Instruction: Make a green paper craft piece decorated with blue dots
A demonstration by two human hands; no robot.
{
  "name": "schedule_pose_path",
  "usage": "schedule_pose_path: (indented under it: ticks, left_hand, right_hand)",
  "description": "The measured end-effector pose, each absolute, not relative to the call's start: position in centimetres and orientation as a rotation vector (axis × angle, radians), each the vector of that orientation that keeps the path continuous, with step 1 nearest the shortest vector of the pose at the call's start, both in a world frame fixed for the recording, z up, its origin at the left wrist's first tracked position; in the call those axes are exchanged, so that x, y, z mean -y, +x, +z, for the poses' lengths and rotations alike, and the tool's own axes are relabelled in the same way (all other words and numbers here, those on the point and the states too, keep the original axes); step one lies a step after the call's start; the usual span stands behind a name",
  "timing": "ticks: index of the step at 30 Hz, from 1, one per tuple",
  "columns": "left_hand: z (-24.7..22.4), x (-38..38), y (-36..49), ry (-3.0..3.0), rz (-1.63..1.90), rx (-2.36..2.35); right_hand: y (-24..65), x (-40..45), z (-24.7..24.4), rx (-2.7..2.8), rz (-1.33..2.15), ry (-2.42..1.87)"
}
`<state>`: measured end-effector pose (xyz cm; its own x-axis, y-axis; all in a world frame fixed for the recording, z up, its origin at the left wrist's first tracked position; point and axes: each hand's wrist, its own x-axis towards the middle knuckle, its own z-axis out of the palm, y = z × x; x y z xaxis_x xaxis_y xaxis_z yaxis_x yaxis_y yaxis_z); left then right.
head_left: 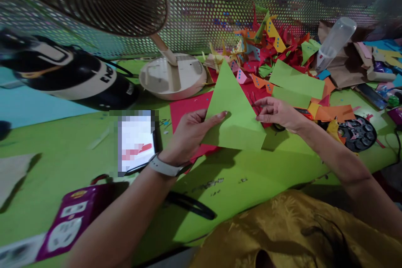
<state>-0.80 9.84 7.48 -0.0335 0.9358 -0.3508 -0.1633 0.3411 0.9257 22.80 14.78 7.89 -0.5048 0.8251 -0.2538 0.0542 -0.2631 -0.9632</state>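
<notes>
A sheet of light green paper, folded to a point at the top, is held up over the table. My left hand grips its left side, thumb across the front and the other fingers mostly hidden behind. At the sheet's right edge is my right hand, its fingertips close together and touching that edge. Below and behind the green sheet lies red paper, partly covered. More light green sheets lie just beyond my right hand.
A heap of folded, dotted paper pieces fills the back, beside a clear plastic bottle. A fan base and dark flask stand back left. Left of my hand are a phone and purple pack; a black palette lies right.
</notes>
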Motion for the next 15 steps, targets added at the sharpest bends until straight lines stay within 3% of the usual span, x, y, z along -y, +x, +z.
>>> schedule_pose_path:
  ticks: [15]
  left_hand:
    - [7.14,-10.22,-1.52,0.814,1.099,-1.305]
  right_hand:
    - [22.90,-14.74,7.79,1.450,1.877,-1.172]
